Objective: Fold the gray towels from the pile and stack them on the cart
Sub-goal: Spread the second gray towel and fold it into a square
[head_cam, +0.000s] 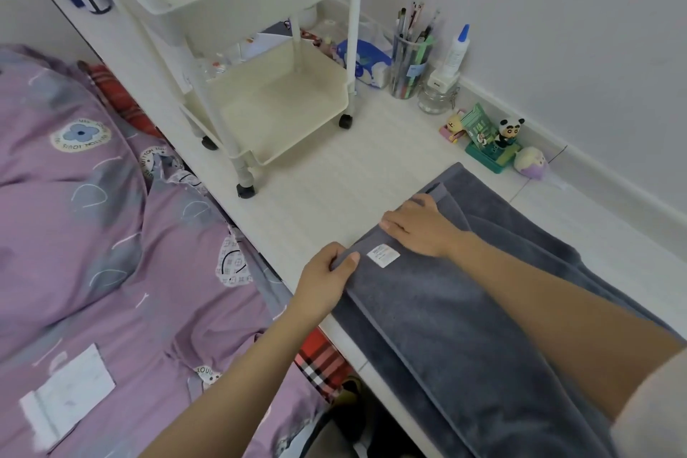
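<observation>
1. A gray towel [464, 338] lies along the white desk [334, 175], its near end hanging over the front edge and a white label [383, 255] showing near its left border
2. The left hand [327, 281] grips the towel's left corner, thumb on top and fingers curled under the hem
3. The right hand [420, 225] rests just beyond the label, fingers bent and close together, pressing down on a folded edge of the towel
4. To the left, a purple patterned quilt [85, 234] covers a bed beside the desk
5. Farther back on the desk stands the white cart [260, 85] on black wheels; its lower tray holds nothing and no towel is on it
6. By the wall sit a pen cup [409, 63], a glue bottle [456, 48], a glass jar [436, 97] and small toy figures [498, 141]
</observation>
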`<act>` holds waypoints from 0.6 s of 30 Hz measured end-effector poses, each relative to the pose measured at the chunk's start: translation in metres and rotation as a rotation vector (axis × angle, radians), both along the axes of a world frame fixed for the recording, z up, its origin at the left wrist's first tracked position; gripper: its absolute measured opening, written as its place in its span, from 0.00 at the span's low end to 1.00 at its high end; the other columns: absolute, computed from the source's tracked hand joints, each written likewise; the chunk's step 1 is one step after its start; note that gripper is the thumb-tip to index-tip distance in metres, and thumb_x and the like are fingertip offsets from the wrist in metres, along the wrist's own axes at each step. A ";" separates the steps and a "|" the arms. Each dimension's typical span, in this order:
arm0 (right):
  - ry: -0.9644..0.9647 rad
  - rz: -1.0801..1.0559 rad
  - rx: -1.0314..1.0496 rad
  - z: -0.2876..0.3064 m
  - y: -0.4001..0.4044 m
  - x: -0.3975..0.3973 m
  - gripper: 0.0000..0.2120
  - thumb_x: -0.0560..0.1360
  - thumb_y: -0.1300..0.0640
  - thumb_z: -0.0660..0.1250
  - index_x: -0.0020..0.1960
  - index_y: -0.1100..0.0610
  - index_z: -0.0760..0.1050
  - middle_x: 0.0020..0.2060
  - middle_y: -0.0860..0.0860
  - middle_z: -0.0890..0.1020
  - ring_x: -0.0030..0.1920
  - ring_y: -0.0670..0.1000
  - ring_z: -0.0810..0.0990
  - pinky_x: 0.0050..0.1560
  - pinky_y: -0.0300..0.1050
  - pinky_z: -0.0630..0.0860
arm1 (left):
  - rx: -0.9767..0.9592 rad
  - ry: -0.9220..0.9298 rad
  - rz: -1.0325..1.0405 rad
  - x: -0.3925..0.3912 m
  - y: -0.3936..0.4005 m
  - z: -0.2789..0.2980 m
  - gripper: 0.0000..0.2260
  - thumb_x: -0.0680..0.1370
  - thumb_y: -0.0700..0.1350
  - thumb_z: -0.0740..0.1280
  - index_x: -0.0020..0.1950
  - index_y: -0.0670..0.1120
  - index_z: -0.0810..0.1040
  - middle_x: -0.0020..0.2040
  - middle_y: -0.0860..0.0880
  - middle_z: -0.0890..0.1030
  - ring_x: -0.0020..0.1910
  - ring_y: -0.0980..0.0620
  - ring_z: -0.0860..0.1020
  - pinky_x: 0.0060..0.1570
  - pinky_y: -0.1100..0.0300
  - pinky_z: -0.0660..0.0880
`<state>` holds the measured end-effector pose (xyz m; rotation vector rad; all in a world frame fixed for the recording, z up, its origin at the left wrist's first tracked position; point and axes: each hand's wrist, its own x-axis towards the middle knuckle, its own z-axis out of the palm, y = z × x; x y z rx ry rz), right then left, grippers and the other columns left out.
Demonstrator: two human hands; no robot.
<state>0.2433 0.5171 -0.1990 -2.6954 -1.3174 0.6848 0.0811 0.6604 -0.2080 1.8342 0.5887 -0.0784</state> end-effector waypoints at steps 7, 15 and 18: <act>-0.012 0.115 -0.166 0.001 -0.004 0.032 0.13 0.82 0.49 0.51 0.42 0.53 0.66 0.37 0.43 0.70 0.47 0.49 0.68 0.61 0.48 0.60 | 0.268 0.232 0.091 -0.022 0.009 -0.021 0.15 0.80 0.45 0.61 0.34 0.46 0.62 0.33 0.50 0.68 0.35 0.49 0.68 0.34 0.57 0.61; -0.198 0.007 -0.127 -0.015 0.012 0.029 0.14 0.82 0.49 0.51 0.54 0.56 0.72 0.48 0.55 0.77 0.48 0.54 0.72 0.44 0.45 0.60 | 0.441 0.274 0.054 -0.018 0.005 -0.030 0.09 0.81 0.47 0.61 0.49 0.40 0.71 0.48 0.48 0.68 0.41 0.50 0.68 0.41 0.60 0.64; -0.252 -0.006 -0.141 -0.022 0.014 0.026 0.15 0.82 0.49 0.51 0.55 0.56 0.73 0.49 0.55 0.78 0.52 0.55 0.72 0.46 0.44 0.60 | 0.435 0.292 0.079 -0.016 0.002 -0.032 0.11 0.80 0.47 0.61 0.53 0.39 0.71 0.53 0.45 0.70 0.43 0.48 0.71 0.43 0.57 0.69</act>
